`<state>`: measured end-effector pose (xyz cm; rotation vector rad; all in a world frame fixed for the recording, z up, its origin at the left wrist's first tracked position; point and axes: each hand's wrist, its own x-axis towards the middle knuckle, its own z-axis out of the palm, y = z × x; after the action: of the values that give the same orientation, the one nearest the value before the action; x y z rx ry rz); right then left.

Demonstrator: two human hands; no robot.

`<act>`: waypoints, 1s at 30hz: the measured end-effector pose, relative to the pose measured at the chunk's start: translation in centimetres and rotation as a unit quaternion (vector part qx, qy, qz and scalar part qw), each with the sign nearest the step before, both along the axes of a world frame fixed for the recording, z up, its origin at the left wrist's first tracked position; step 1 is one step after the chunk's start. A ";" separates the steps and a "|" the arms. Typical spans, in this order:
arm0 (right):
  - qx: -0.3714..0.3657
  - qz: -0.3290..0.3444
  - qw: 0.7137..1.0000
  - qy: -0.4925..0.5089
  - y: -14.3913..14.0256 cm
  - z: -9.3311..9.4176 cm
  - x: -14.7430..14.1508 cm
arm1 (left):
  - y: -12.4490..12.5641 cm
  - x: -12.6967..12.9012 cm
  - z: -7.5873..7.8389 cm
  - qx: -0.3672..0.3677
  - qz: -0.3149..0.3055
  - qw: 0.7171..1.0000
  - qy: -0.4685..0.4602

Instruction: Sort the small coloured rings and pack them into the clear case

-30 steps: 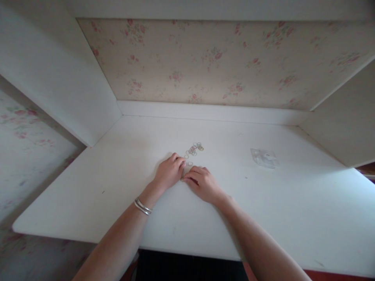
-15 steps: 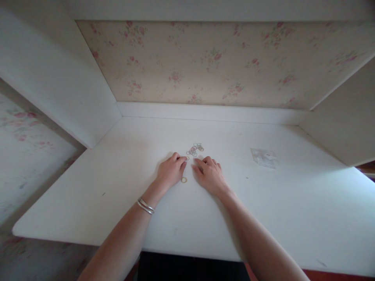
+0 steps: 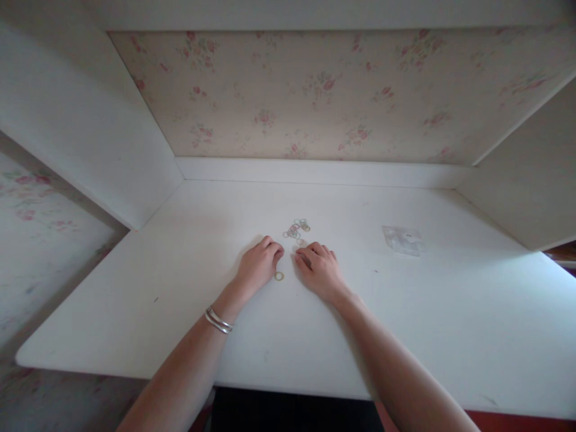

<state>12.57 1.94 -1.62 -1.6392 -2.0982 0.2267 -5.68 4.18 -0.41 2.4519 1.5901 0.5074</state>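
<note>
— White bench [image 3: 405, 324], both hands flat near the middle of the frame. What lies between them?

— One small yellowish ring [image 3: 279, 276], just beside the left hand [image 3: 258, 266], whose fingers are curled loosely and grip nothing. The right hand [image 3: 318, 270] rests palm down, fingers together, also holding nothing.

— Anything above them?

— A little heap of thin rings [image 3: 296, 230] just past the fingertips, and a clear plastic packet [image 3: 402, 240] toward the right. Its print is too small to read.
</note>
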 end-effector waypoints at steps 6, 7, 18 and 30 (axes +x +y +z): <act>-0.005 0.004 1.000 0.001 0.0 0.1 0.0 | 0.1 0.2 -0.3 -0.001 -0.008 1.000 0.023; -0.005 0.004 1.000 0.003 0.1 0.1 0.0 | 0.1 0.2 -0.3 -0.006 -0.012 1.000 0.025; 0.007 0.011 0.999 0.031 0.3 -0.4 0.3 | -2.2 -1.6 0.3 -0.036 -0.110 0.989 -0.091; -0.009 0.045 0.999 0.021 0.2 0.2 0.3 | -2.8 -2.1 0.8 -0.077 -0.157 0.981 -0.088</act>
<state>12.83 2.18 -1.45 -1.5376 -2.1470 0.3060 -7.82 1.39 0.39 2.4019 1.1044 0.5101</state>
